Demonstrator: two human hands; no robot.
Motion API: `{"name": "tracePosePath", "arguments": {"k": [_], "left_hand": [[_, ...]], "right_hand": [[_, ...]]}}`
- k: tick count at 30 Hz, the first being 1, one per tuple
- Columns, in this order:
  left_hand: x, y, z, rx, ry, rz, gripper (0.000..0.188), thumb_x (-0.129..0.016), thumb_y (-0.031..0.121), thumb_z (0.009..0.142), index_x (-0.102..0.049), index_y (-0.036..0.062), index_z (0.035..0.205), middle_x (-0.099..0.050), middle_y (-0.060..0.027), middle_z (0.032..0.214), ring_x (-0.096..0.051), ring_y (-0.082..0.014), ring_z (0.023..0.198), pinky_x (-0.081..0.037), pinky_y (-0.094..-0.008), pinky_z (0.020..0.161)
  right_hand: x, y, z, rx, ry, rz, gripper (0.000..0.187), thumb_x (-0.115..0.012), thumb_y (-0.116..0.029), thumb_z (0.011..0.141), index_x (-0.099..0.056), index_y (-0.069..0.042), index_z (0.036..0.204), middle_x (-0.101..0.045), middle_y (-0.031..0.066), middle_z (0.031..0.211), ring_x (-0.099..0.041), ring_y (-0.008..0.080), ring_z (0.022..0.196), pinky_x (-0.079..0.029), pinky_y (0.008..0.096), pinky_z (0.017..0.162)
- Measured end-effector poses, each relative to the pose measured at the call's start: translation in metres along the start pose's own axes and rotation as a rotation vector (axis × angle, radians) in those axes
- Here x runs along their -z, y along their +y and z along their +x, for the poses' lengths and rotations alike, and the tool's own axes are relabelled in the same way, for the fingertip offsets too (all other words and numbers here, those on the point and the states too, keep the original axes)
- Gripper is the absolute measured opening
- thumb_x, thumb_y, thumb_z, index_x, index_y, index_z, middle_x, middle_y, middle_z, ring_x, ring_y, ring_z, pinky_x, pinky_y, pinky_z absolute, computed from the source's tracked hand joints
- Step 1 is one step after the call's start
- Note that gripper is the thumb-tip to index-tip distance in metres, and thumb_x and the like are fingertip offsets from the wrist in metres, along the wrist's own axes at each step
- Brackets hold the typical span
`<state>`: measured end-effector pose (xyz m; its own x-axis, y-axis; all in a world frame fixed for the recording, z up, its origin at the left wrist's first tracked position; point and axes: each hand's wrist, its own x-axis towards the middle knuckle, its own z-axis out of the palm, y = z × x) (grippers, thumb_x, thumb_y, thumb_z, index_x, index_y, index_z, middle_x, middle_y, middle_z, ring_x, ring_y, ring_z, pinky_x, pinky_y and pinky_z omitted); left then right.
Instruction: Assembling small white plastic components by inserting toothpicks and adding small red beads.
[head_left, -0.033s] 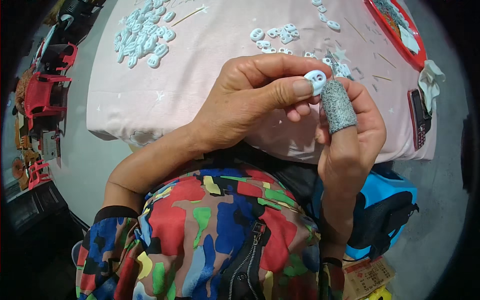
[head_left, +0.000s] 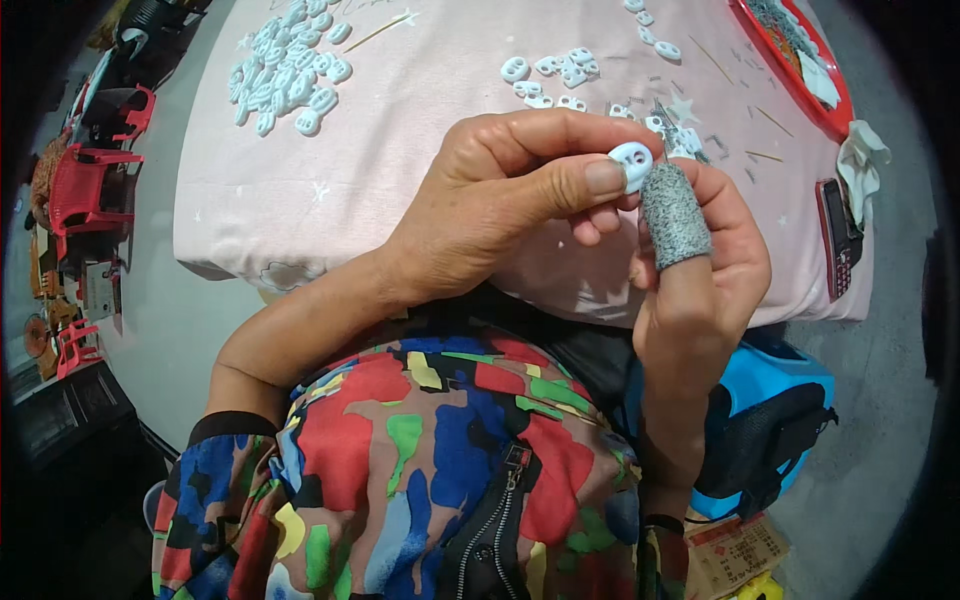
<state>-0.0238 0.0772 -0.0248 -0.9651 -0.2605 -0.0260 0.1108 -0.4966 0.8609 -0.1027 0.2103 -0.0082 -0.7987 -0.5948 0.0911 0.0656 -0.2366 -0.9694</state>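
Table: pale pink cloth-covered table (head_left: 420, 190) lies ahead of you, with a pile of small white plastic pieces (head_left: 285, 70) far left.
Left hand: your left hand (head_left: 500, 200) pinches a small white oval plastic toggle (head_left: 632, 163) between thumb and forefinger.
Right hand: your right hand (head_left: 700, 270) meets it; fingers curled, seemingly steadying the toggle.
Thumb cover: grey knitted fabric sleeve (head_left: 672, 215) covers your right thumb, just below the toggle.

white plastic piece (head_left: 632, 162) | grey thumb cover (head_left: 674, 214) | pink tablecloth (head_left: 420, 150) | red tray (head_left: 800, 70) | blue bag (head_left: 770, 410)
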Motion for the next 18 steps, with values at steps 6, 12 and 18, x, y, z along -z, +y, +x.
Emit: {"name": "tracePosePath", "arguments": {"k": [6, 12, 18], "left_hand": [[0.002, 0.004, 0.000, 0.059, -0.048, -0.101, 0.036, -0.059, 0.016, 0.097, -0.057, -0.0044, 0.126, -0.065, -0.0084, 0.093, -0.060, -0.0080, 0.071, -0.051, -0.0184, 0.065], [0.007, 0.009, -0.002, 0.079, -0.087, -0.102, 0.038, -0.062, 0.019, 0.096, -0.057, -0.0062, 0.124, -0.065, -0.0106, 0.090, -0.060, -0.0089, 0.069, -0.051, -0.0189, 0.063], [0.012, 0.011, -0.002, 0.072, -0.125, -0.113, 0.039, -0.064, 0.018, 0.093, -0.058, -0.0069, 0.122, -0.066, -0.0115, 0.091, -0.061, -0.0091, 0.070, -0.052, -0.0198, 0.065]], "right_hand": [[0.003, 0.001, -0.005, 0.064, -0.010, 0.013, 0.016, -0.058, -0.002, 0.091, -0.061, 0.004, 0.106, -0.065, 0.0046, 0.087, -0.052, 0.0040, 0.064, -0.040, 0.0164, 0.056], [0.011, -0.008, -0.009, 0.333, -0.082, -0.433, 0.016, -0.058, 0.004, 0.088, -0.063, 0.007, 0.103, -0.065, 0.0061, 0.094, -0.061, 0.0115, 0.085, -0.048, 0.0231, 0.079], [0.016, -0.020, -0.006, 0.423, -0.122, -0.729, 0.021, -0.065, 0.009, 0.078, -0.068, 0.006, 0.099, -0.064, 0.0081, 0.089, -0.061, 0.0129, 0.084, -0.048, 0.0232, 0.076]]}}
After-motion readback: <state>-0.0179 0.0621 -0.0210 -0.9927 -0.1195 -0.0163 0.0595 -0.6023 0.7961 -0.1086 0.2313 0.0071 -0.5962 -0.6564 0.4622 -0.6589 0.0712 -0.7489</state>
